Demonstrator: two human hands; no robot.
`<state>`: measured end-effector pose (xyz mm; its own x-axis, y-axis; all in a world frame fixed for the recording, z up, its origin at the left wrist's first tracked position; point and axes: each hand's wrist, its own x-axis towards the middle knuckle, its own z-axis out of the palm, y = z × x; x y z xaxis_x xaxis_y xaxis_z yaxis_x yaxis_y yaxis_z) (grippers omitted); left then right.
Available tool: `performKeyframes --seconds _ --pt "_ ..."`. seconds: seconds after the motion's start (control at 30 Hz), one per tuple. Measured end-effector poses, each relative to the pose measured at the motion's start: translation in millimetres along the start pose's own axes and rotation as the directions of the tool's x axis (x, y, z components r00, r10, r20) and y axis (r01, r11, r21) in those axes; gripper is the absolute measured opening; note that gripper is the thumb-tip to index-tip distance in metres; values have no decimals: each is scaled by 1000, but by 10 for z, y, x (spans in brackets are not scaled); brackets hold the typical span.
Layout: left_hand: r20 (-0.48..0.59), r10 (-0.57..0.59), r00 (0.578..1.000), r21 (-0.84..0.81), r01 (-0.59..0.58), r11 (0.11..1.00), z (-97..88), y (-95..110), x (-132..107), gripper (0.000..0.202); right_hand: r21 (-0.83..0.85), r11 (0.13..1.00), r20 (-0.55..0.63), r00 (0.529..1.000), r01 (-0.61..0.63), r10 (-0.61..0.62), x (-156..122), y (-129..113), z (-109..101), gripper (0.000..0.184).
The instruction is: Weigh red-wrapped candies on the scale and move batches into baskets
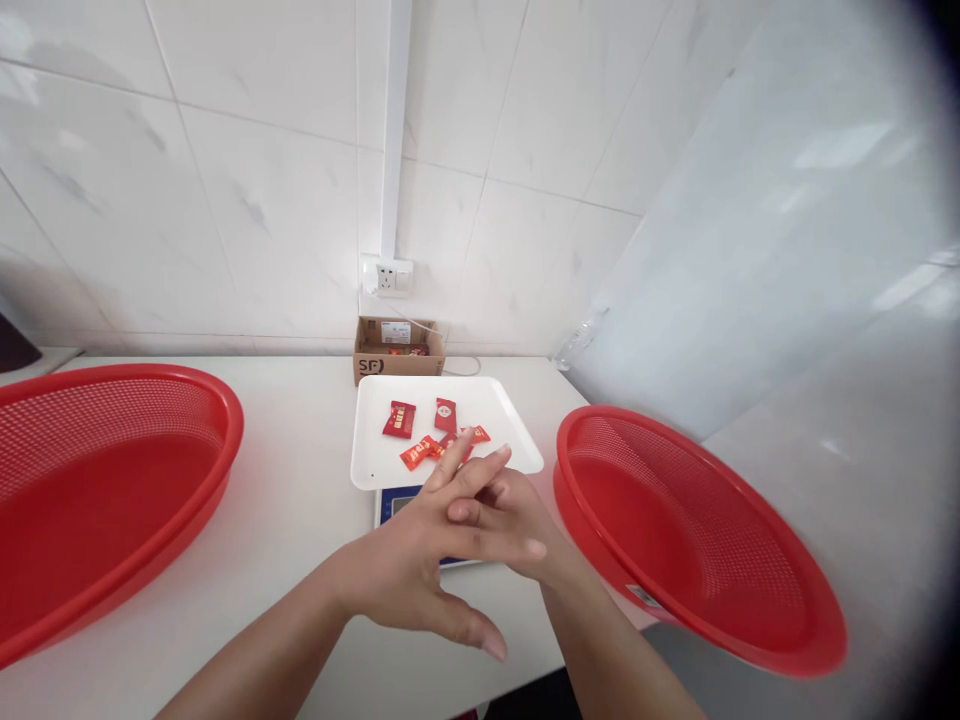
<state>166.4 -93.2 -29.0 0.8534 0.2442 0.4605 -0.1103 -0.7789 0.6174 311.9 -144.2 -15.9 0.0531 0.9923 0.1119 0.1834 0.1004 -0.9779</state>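
My left hand [416,555] is above the front of the scale, its fingers spread and its thumb stretched out to the right. Its fingers cross over my right hand [517,510], and the two hands touch. A fingertip of my right hand pokes out between the left fingers; the rest of its fingers are mostly hidden. Neither hand shows anything held. Just beyond the fingertips is a white tray [375,455] with several small red wrapped packets [400,419] on it. Under the tray, a blue-fronted scale [387,503] with a display is partly covered by my hands.
A large red mesh basket [232,420] stands on the left of the white table [300,450]. Another red basket [574,480] sits tilted at the right. Behind the tray is a cardboard box [397,366] with red packets inside. A wall socket [386,277] is above it.
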Motion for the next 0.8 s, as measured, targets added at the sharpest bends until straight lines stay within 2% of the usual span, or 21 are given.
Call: performKeyframes --seconds 0.07,0.13,0.17,0.2,0.23,0.27,0.3,0.33,0.37,0.43,0.53,0.63,0.7,0.77,0.8 --pt "-47 -10 999 -194 1 981 -41 -13 -31 62 -26 999 118 993 20 -17 -9 15 -15 19" --pt "-121 -90 989 -380 38 924 -96 -37 -53 63 -145 983 133 987 108 -89 36 35 -60 23" --pt "-189 -160 969 -446 61 893 -126 -56 -57 61 -214 966 116 986 143 -120 87 51 -96 24" --pt "-284 -251 925 -493 84 866 -157 -78 -56 58 -280 948 81 987 153 -135 161 73 -140 26" --pt "-389 -349 853 -526 106 844 -186 -105 -51 56 -354 926 28 991 131 -130 255 103 -189 27" --pt "-481 -433 762 -550 123 826 -212 -134 -43 53 -427 900 -50 992 85 -118 368 140 -239 28" --pt "-543 -496 678 -569 137 811 -234 -164 -33 50 -520 854 -126 987 16 -95 492 183 -287 28" --pt "-566 -546 618 -588 162 792 -249 -195 -23 49 -629 775 -171 983 -58 -65 620 230 -326 27" --pt "-564 -582 586 -599 195 777 -256 -224 -13 51 -671 735 -188 981 -94 -46 746 278 -352 25" --pt "-534 -608 587 -575 275 770 -245 -276 0 61 -736 663 -190 982 -137 -8 962 365 -353 24" --pt "-519 -580 628 -481 346 806 -188 -323 13 72 -801 575 -174 984 -165 40 1155 444 -237 29" --pt "-471 -567 676 -436 380 816 -137 -336 25 82 -835 518 -174 982 -184 68 1226 461 -92 30" --pt "-428 -579 694 -415 418 808 -120 -336 30 84 -832 521 -174 982 -189 78 1242 455 -49 21" --pt "-399 -587 705 -380 455 805 -115 -339 31 78 -808 558 -174 982 -188 79 1240 442 -68 11" --pt "-389 -592 706 -358 477 803 -116 -343 30 73 -788 587 -174 982 -184 74 1227 432 -96 13"
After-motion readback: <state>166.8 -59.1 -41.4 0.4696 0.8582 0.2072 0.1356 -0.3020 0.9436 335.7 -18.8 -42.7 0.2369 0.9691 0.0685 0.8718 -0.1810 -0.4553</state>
